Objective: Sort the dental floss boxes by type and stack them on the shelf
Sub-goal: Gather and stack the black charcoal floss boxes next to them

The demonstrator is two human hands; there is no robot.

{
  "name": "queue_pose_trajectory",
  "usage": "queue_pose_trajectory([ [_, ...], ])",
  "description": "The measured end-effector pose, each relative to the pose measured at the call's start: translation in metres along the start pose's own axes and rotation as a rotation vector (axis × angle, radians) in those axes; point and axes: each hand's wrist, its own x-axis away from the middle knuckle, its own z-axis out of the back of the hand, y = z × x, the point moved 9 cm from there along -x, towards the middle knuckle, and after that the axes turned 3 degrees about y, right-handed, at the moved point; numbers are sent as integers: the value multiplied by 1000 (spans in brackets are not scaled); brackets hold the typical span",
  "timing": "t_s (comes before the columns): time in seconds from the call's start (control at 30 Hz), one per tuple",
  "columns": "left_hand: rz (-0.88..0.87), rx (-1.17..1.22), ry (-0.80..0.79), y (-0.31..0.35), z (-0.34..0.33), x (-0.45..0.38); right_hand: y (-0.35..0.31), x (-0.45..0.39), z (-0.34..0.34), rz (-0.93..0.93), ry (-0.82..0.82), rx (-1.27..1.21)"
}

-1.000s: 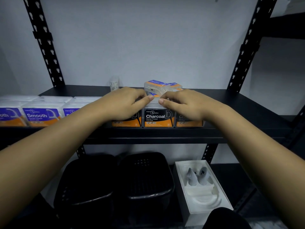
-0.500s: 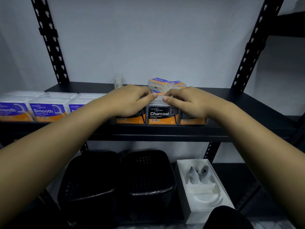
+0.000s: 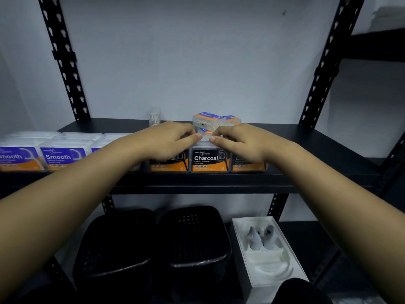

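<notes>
A black metal shelf (image 3: pixel 306 148) with perforated uprights stands against a pale grey wall (image 3: pixel 197 51), the room dim. Along its front edge, toward the left end, sits a row of clear boxes with blue and orange labels reading "Smooth" (image 3: pixel 62 157). Near the middle of the front edge stand three black and orange "Charcoal" boxes side by side; the centre Charcoal box (image 3: pixel 210 160) shows its label fully, while the ones either side are partly hidden behind the hands. Just behind them, a loose pile of clear "Round" boxes (image 3: pixel 209 120) with blue and orange labels rests tilted on the shelf. A small clear container (image 3: pixel 154 116) stands near the back edge, just left of the pile.

Both arms reach in over the front edge. The left hand (image 3: pixel 168 139) has its fingers curled, thumb and fingertips closing on the left side of a small clear box (image 3: pixel 205 133) at the bottom of the pile, above the centre Charcoal box. The right hand (image 3: pixel 238 142) mirrors it, its grip pinching the same box from the right side.

On the level below lie two black perforated baskets (image 3: pixel 192 238) turned upside down, and to their right a white open carton (image 3: pixel 267 255) holding grey moulded pieces.
</notes>
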Motion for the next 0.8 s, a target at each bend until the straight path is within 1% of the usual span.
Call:
queue_pose_trajectory([
  [0.27,26,-6,-18,-7,2,3,-6,-4,-2,14,-3,-1],
  [0.8,20,-14,-37,-10,2,4,-9,-6,-3,13,-4,20],
])
